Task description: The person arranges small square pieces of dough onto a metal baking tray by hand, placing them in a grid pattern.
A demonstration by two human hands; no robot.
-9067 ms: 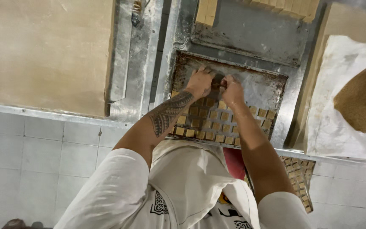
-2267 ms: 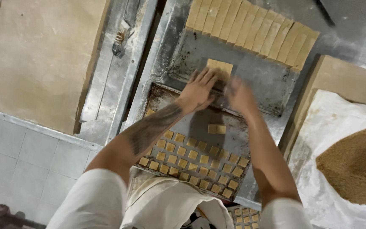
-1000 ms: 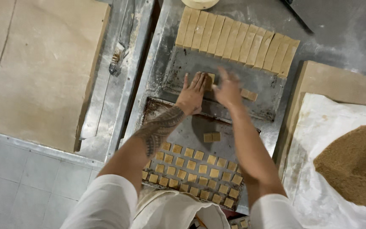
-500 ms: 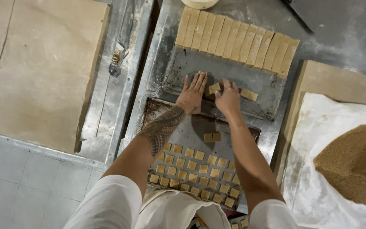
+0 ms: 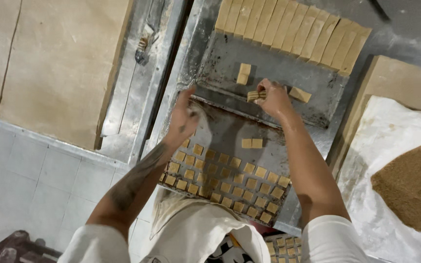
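Two hands over dough pieces on metal trays

Centre-left of the frame, the left hand [image 5: 183, 117] hangs loosely spread, holding nothing, above the near tray [image 5: 220, 129] of small dough squares [image 5: 222, 178]; centre-right, the right hand [image 5: 275, 99] pinches a stack of thin dough pieces [image 5: 256, 95] on the upper tray [image 5: 278, 63], below the row of dough strips [image 5: 293, 30].

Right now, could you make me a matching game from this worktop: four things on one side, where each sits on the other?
Things:
1. long strips
2. small squares
3. brown heap
4. stack of pieces

Places:
A. on the white sheet, far right
B. in the right hand
C. in rows on the near tray
D. side by side at the top of the far tray

Pairs: 1-D, 2-C, 3-A, 4-B
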